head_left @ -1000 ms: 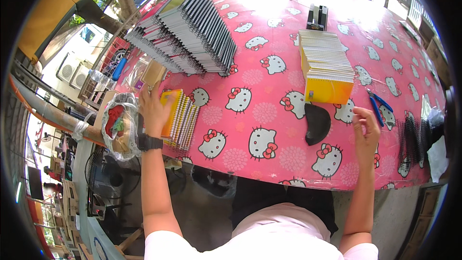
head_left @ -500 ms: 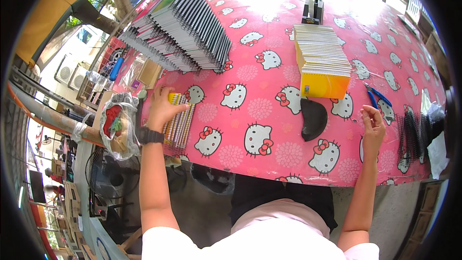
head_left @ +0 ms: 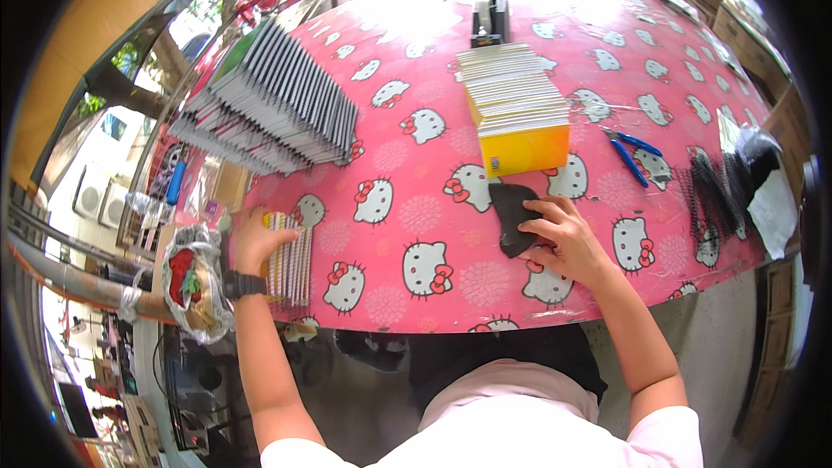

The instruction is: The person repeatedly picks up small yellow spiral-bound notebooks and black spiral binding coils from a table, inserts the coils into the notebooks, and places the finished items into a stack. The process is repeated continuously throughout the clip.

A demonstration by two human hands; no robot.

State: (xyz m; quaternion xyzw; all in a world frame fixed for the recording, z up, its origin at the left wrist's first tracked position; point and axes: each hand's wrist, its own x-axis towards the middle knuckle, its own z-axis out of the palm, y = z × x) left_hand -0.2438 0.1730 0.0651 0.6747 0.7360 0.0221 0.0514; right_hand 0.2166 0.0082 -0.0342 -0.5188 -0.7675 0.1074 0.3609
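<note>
A row of small yellow spiral notebooks (head_left: pixel 290 270) stands at the table's left edge. My left hand (head_left: pixel 253 241) is closed round its far end, with the thumb lying over the bindings. Nearer the middle, my right hand (head_left: pixel 565 238) pinches the right edge of a soft black half-round piece (head_left: pixel 511 217) between fingers and thumb, and the piece looks bent. Just beyond it is a long stack of yellow-covered notebooks (head_left: pixel 524 149). Blue-handled pliers (head_left: pixel 633 156) lie to the right of that stack.
Large spiral notebooks (head_left: pixel 269 108) are piled high at the far left. A black tape dispenser (head_left: pixel 490 24) stands behind the yellow stack. Black wire bindings (head_left: pixel 712 199) lie at the right edge. A plastic bag of scraps (head_left: pixel 195 282) hangs at the left edge.
My right hand has moved left from beside the pliers and taken hold of the black piece. My left hand remains on the small notebooks. The whole view has shifted slightly.
</note>
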